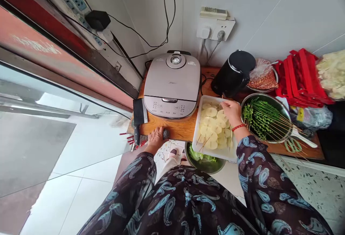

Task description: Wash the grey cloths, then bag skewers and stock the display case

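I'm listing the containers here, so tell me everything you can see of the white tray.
The white tray is rectangular, with rounded corners and low walls, and looks like plastic. It is open-topped and holds many pale yellow, round slices, with thin sticks showing at its near end. It sits flat on the wooden counter, right of the rice cooker, its near end jutting past the counter's edge. The right hand covers part of its right side; whether they touch is unclear.
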A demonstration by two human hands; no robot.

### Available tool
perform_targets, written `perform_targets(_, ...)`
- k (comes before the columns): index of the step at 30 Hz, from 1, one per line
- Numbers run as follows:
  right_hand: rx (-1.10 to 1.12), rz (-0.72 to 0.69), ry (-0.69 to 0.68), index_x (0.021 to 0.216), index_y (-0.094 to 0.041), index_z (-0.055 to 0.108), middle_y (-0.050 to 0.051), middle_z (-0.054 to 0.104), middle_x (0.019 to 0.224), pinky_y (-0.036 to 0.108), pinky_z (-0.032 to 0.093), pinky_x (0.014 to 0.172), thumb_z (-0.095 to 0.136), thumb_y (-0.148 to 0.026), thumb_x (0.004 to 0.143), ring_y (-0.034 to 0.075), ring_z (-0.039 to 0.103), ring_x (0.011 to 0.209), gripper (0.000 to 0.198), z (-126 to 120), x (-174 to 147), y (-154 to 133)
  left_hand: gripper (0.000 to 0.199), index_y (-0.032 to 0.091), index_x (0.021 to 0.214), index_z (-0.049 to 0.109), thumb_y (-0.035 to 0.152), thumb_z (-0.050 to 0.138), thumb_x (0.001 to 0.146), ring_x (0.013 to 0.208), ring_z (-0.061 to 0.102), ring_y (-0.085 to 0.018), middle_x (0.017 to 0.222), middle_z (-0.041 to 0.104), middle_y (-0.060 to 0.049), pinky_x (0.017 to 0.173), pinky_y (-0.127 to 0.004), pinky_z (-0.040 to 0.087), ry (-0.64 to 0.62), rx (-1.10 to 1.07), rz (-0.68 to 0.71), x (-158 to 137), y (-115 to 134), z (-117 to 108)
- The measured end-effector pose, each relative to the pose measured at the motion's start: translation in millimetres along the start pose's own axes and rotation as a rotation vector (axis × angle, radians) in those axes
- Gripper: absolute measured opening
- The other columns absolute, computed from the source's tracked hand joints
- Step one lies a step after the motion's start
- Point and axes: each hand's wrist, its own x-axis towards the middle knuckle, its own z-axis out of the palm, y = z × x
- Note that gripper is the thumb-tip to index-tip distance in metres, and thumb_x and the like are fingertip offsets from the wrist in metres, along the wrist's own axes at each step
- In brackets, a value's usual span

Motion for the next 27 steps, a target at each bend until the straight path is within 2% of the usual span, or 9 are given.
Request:
perform_targets(3, 0.227, 0.087, 0.101, 0.082, -0.015, 0.074, 0.005, 0.069, 0.070, 0.031, 0.046, 0.063, 0.060, -0.045, 0.078, 0.020, 0.061, 0.064, 0.033, -36.6, 0.3, 11.7, 0.058, 0.020, 0.124, 0.047, 0.048, 0.066, 0.077, 0.108, 0.056, -0.034, 0.118, 0.056, -0.014, 0.086, -0.044, 0.042, 0.028, 0.014, 0.017, 0.6, -2.1, 3.1)
perform_targets(5, 0.331, 0.085, 0.159, 0.081, -0.015, 0.073, 0.003, 0.068, 0.068, 0.029, 0.046, 0.060, 0.063, -0.045, 0.077, 0.018, 0.060, 0.062, 0.032, -60.0, -4.5, 14.3, 0.058, 0.020, 0.125, 0.047, 0.049, 0.065, 0.078, 0.108, 0.056, -0.034, 0.118, 0.056, -0.014, 0.085, -0.044, 0.043, 0.039, 0.026, 0.024, 1.6, -2.8, 4.3)
perform_targets(10, 0.402, -0.049, 0.384, 0.087, -0.018, 0.071, 0.003, 0.068, 0.079, 0.033, 0.054, 0.069, 0.064, -0.045, 0.082, 0.019, 0.064, 0.073, 0.028, -108.0, -31.1, -1.3, 0.059, 0.019, 0.127, 0.046, 0.048, 0.064, 0.079, 0.109, 0.057, -0.035, 0.116, 0.057, -0.015, 0.085, -0.045, 0.044, 0.044, 0.046, 0.028, 2.5, -0.7, 2.6)
perform_targets(13, 0.404, -0.146, 0.504, 0.090, -0.019, 0.069, 0.006, 0.067, 0.093, 0.037, 0.056, 0.078, 0.059, -0.041, 0.089, 0.020, 0.065, 0.086, 0.024, -116.1, -54.9, -20.7, 0.058, 0.018, 0.125, 0.048, 0.048, 0.065, 0.078, 0.109, 0.057, -0.035, 0.115, 0.057, -0.015, 0.085, -0.045, 0.045, 0.048, 0.048, 0.025, 2.4, 1.7, 1.1)
perform_targets(15, 0.414, -0.192, 0.506, 0.093, -0.019, 0.068, 0.008, 0.065, 0.100, 0.038, 0.057, 0.080, 0.055, -0.036, 0.092, 0.021, 0.064, 0.093, 0.021, -105.3, -74.9, -31.1, 0.059, 0.018, 0.125, 0.048, 0.048, 0.066, 0.077, 0.108, 0.058, -0.035, 0.115, 0.057, -0.015, 0.084, -0.045, 0.045, 0.054, 0.047, 0.019, 2.5, 3.4, 0.4)
perform_targets(17, 0.415, -0.225, 0.445, 0.096, -0.020, 0.067, 0.009, 0.063, 0.104, 0.038, 0.057, 0.082, 0.054, -0.031, 0.093, 0.021, 0.063, 0.099, 0.018, -81.6, -98.6, -35.6, 0.061, 0.017, 0.125, 0.047, 0.049, 0.067, 0.077, 0.107, 0.058, -0.035, 0.115, 0.057, -0.015, 0.083, -0.045, 0.046, 0.056, 0.047, 0.010, 2.4, 4.9, -0.1)
perform_targets(21, 0.295, -0.305, 0.187, 0.096, -0.022, 0.068, 0.009, 0.063, 0.104, 0.040, 0.053, 0.094, 0.051, -0.019, 0.092, 0.021, 0.061, 0.104, 0.018, -19.7, -149.8, -29.2, 0.061, 0.018, 0.125, 0.047, 0.049, 0.066, 0.077, 0.108, 0.058, -0.035, 0.117, 0.057, -0.016, 0.084, -0.045, 0.046, 0.046, 0.058, 0.001, 2.1, 6.3, -0.9)
perform_targets(23, 0.205, -0.331, 0.078, 0.096, -0.022, 0.069, 0.010, 0.062, 0.108, 0.042, 0.050, 0.099, 0.052, -0.017, 0.090, 0.023, 0.059, 0.108, 0.019, 3.0, -169.9, -24.8, 0.059, 0.019, 0.125, 0.047, 0.048, 0.066, 0.077, 0.109, 0.057, -0.035, 0.118, 0.057, -0.016, 0.086, -0.045, 0.045, 0.041, 0.055, 0.001, 2.1, 5.9, -0.4)
perform_targets(27, 0.122, -0.369, -0.070, 0.102, -0.022, 0.071, 0.010, 0.062, 0.117, 0.042, 0.047, 0.101, 0.052, -0.017, 0.091, 0.025, 0.056, 0.113, 0.023, 16.8, -190.1, -23.8, 0.060, 0.020, 0.125, 0.046, 0.048, 0.067, 0.077, 0.111, 0.056, -0.035, 0.118, 0.057, -0.015, 0.088, -0.044, 0.044, 0.040, 0.034, -0.006, 2.6, 4.6, 2.3)
